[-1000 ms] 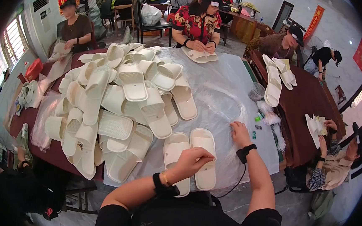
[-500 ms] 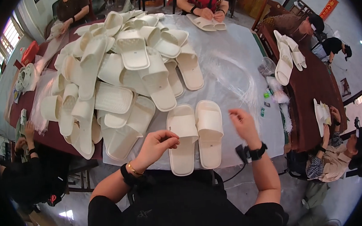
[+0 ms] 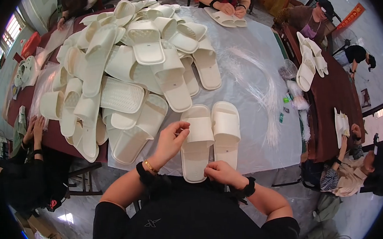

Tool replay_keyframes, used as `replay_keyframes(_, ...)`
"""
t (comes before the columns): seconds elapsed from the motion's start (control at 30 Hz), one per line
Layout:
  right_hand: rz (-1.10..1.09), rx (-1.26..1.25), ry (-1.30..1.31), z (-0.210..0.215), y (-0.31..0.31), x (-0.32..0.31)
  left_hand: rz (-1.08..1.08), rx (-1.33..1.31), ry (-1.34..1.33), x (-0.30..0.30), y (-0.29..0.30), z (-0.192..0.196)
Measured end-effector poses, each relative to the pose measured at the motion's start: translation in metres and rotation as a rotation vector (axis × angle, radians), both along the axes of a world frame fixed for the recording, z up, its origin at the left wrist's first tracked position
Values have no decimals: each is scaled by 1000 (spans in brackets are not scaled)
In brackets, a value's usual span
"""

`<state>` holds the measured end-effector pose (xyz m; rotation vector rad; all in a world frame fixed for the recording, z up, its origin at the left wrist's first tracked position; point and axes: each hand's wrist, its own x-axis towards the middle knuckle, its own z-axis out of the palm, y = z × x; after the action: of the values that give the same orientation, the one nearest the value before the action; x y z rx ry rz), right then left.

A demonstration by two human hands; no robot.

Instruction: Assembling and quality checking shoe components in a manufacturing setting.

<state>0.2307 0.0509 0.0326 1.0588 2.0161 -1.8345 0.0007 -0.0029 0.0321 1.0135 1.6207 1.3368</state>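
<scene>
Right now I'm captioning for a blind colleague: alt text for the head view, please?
A person's left hand and right hand touch a pair of white slide sandals on a plastic-covered table, beside a big heap of matching sandals. Other people work around it.

Slipper pile (image 3: pixel 125 66) buries its lower slippers; right hand (image 3: pixel 224 172) covers the near slipper's (image 3: pixel 196 146) heel; far workers cropped at top edge.

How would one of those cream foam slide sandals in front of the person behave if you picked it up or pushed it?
The cream foam slide sandal is probably light: the left hand pinches its strap with fingertips only. It looks thick and moulded, so likely springy rather than floppy. Its flat sole on the clear plastic table sheet suggests sliding, not rolling or tipping.
</scene>
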Motion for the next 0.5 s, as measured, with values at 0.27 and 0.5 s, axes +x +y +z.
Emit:
replay_keyframes(0.27,-183,32,64,-24,7,-36,-230,-166,817,4,40,-1)
replay_keyframes(0.5,-345,177,246,-53,13,-51,-355,-380,704,8,67,1)
